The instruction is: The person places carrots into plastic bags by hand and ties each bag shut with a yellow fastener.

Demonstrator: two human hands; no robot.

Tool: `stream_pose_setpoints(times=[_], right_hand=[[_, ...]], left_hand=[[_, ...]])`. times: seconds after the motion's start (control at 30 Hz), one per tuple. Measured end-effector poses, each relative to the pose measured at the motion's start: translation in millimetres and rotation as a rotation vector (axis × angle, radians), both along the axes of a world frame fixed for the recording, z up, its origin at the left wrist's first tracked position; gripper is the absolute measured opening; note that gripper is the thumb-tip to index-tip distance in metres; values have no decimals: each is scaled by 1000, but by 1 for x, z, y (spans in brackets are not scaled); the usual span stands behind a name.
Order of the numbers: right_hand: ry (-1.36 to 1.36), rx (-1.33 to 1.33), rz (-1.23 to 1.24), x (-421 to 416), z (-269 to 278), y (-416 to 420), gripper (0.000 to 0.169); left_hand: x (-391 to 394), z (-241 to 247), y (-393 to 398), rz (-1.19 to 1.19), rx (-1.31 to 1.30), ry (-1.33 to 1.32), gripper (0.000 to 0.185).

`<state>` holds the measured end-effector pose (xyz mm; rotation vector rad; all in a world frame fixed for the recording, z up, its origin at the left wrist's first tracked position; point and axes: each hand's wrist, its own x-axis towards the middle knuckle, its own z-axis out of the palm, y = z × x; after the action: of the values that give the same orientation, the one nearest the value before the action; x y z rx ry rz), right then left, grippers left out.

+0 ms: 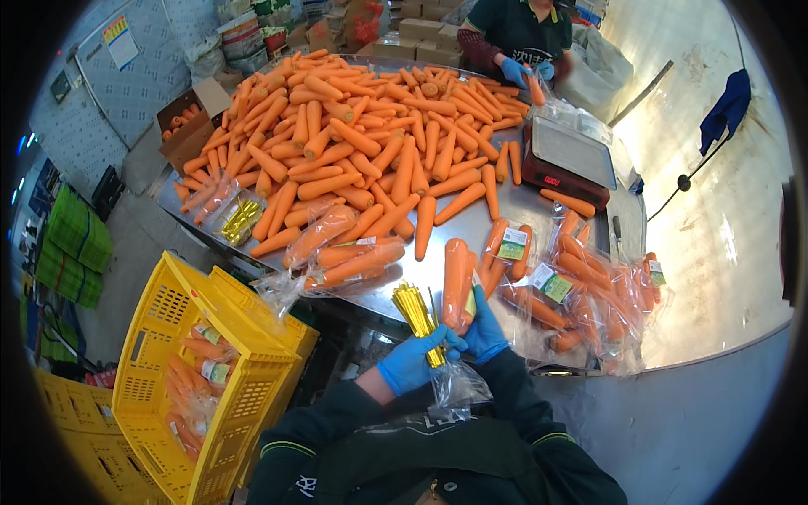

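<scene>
Blue gloves cover both my hands. My left hand (413, 360) grips a bundle of gold twist ties (416, 309), and its fingers meet the gathered neck of a clear plastic bag. That bag of carrots (456, 281) stands upright in my right hand (487, 328), which wraps its lower right side over a label. The bag's loose open end (459, 385) hangs below my hands. Left of them, bagged carrots (353, 262) lie at the table edge. To the right, several labelled bags of carrots (587, 290) are heaped together.
Loose carrots (353, 145) are piled across the metal table (410, 287). A red digital scale (568, 154) stands at the right, near a knife (617, 230). More gold ties (242, 218) lie left. A yellow crate (252, 379) holds bagged carrots. Across the table, a gloved person (521, 44) holds carrots.
</scene>
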<state>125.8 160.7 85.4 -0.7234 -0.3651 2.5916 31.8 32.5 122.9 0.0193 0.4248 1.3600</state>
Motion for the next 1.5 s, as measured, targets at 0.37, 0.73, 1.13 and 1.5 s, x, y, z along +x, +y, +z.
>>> stream_pose_setpoints(times=[0.37,0.73,1.13,1.5], right_hand=[[-464,1133,461,-12,5,30,32],[-445,827,527,-46,-9,3,15],[-424,1598,574,-31,-46,-20,16],[-440,1680,389,-21,-43,-30,11]], left_hand=[[-17,-103,1,173,-261,207,18],[-19,-119,-19,383,-115,176,17],[2,-123,-27,568,-305,1319,22],[-25,-111,-17,264,-524,702,17]])
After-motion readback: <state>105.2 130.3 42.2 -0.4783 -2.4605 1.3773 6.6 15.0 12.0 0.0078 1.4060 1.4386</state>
